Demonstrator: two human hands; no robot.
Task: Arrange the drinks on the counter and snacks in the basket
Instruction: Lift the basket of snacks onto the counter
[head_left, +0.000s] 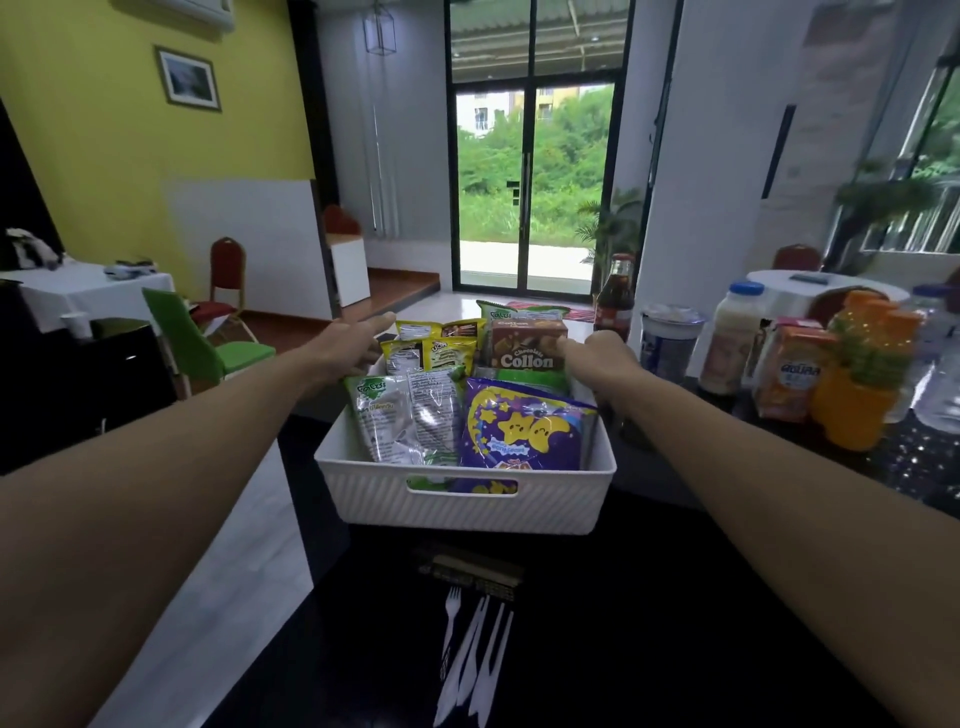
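Snacks (524, 431) fill a white basket (467, 514) on the dark tabletop (623, 597). The left hand (353, 345) is by the basket's far left corner, fingers straight, holding nothing. The right hand (602, 358) touches the brown cookie box (527, 345). I cannot tell if its fingers grip it. Drinks (732, 348) stand to the right.

Arms fwd; L hand (358, 338) fingers straight, R hand (600, 358) knuckles-up

Head cam, facing fwd & down, close over basket (545, 504).
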